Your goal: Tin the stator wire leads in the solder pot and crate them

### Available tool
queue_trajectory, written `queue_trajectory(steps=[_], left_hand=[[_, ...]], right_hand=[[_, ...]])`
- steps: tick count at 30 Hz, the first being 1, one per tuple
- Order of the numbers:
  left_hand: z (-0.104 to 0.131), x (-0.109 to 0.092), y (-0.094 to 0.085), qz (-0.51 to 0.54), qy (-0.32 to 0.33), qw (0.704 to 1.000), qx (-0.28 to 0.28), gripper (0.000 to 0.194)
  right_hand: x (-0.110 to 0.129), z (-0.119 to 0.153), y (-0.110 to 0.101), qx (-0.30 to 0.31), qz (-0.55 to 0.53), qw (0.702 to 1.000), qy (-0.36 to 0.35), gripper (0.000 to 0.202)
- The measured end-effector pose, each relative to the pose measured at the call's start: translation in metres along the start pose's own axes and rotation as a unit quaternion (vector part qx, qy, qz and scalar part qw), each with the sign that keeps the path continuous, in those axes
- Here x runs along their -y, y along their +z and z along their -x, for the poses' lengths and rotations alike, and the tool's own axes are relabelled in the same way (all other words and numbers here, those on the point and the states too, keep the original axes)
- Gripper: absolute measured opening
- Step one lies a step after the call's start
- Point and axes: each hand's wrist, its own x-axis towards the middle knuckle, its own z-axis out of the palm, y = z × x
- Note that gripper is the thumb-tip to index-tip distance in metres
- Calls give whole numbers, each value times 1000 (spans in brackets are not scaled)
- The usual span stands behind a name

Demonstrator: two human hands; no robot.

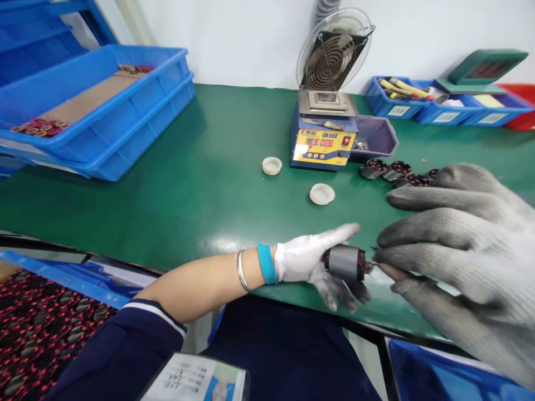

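Core (346, 264): on its side in L fingers, btw thumb above and the other fingers below; its wired end faces R fingers.
L hand (303, 257): gloved; fingers are bent around core, thumb stretched along upper side. Hold looks more cradling than tight, so prob. a bit more thumb pressure is good, then core cannot roll.
R hand (468, 250): gloved; fingers are spread like a fan, lower ones nearest to core. One fingertip is uncovered, which should help to feel thin wire. If it pinches sth., I can't say: contact is too small to see.
Wires (369, 267): btw L and R fingers, at core's end. IMO best handled w/ light, even force, in line w/ core; a hard bend at the root may do damage.
Tabletop (234, 167): green, beneath both hands' fingers; resting L hand on it would give steadiness.
Other cores (396, 170): just beyond R fingers, partly hidden by them; better not sweep R hand that way.
Cups (321, 194): two, beyond L thumb, apart from it, so not obstructing.
Pot (325, 139): farther from L fingers than cups; display is lit, poss. hot, so keep fingers off its top.
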Motion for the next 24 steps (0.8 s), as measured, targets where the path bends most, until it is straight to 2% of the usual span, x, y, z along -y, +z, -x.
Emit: queue_trajectory(steps=[1, 2, 3, 4, 6, 7, 8, 9, 10, 11, 12, 13, 14, 16, 18, 20, 24], left_hand=[[0, 0, 1, -3, -12, 1000, 14, 59], [-1, 2, 3, -10, 1, 1000, 0, 58], [-2, 4, 5, -17, 40, 998, -43, 52], [-4, 6, 7, -23, 92, 990, -101, 45], [-7, 11, 10, -32, 218, 950, -222, 29], [-8, 13, 11, -35, 275, 923, -268, 22], [-10, 14, 10, -39, 317, 900, -297, 19], [-11, 15, 10, -44, 342, 884, -315, 19], [-11, 15, 9, -49, 351, 876, -327, 19], [-11, 15, 8, -51, 351, 873, -335, 18], [-11, 14, 7, -49, 344, 873, -342, 18], [-10, 13, 7, -47, 338, 874, -347, 17], [-10, 12, 7, -47, 333, 874, -351, 16], [-9, 11, 9, -53, 337, 871, -353, 14], [-9, 11, 11, -60, 343, 869, -353, 13], [-10, 11, 11, -44, 334, 873, -351, 14], [-15, 14, 10, 5, 246, 907, -342, 20]], right_hand=[[-1, 1, 0, 20, 10, 999, -42, 9], [-2, 3, 2, 25, 11, 997, -70, 9], [-3, 5, 6, 12, 0, 997, -76, 8], [-4, 7, 11, -15, -26, 998, -52, 5], [-7, 13, 26, -73, -117, 988, 62, 5], [-8, 16, 35, -109, -183, 967, 142, 7], [-10, 20, 44, -150, -255, 929, 223, 9], [-13, 24, 52, -194, -326, 877, 294, 12], [-15, 27, 59, -226, -381, 825, 350, 15], [-17, 30, 64, -243, -415, 786, 388, 18], [-17, 33, 69, -245, -428, 765, 414, 21], [-16, 35, 72, -228, -423, 766, 427, 24], [-14, 36, 74, -194, -404, 784, 430, 27], [-6, 36, 78, -129, -348, 834, 409, 29], [3, 34, 81, -110, -290, 876, 370, 24], [9, 33, 85, -124, -254, 898, 337, 18], [14, 34, 92, -183, -245, 906, 293, 9]])
